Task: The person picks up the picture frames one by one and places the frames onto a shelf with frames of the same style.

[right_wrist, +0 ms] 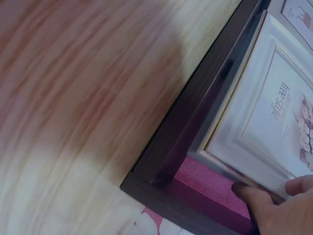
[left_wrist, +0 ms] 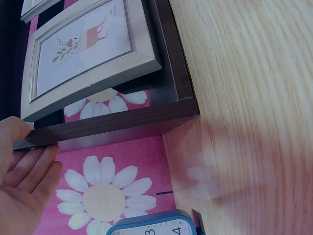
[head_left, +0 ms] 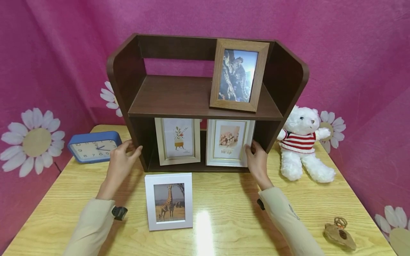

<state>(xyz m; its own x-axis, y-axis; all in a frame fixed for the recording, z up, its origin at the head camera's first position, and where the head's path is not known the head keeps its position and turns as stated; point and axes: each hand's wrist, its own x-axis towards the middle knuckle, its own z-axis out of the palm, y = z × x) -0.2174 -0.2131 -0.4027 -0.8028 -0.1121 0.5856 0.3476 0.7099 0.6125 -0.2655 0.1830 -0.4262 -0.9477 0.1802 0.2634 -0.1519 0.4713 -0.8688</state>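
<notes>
Holding the dark shelf [head_left: 173,95] by its left side at centre left of the frame, left grip [head_left: 121,156] pinched narrowly around the board; pinching the silver-white bouquet picture [head_left: 229,142], right of centre in the lower compartment, by its right edge with right grip [head_left: 258,161] nearly closed.

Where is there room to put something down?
Bare table lies between the giraffe frame and right sleeve. The upper shelf is free between left wall and wooden frame. The lower shelf is crowded: plant frame, plus bouquet frame pinched by the right hand.
</notes>
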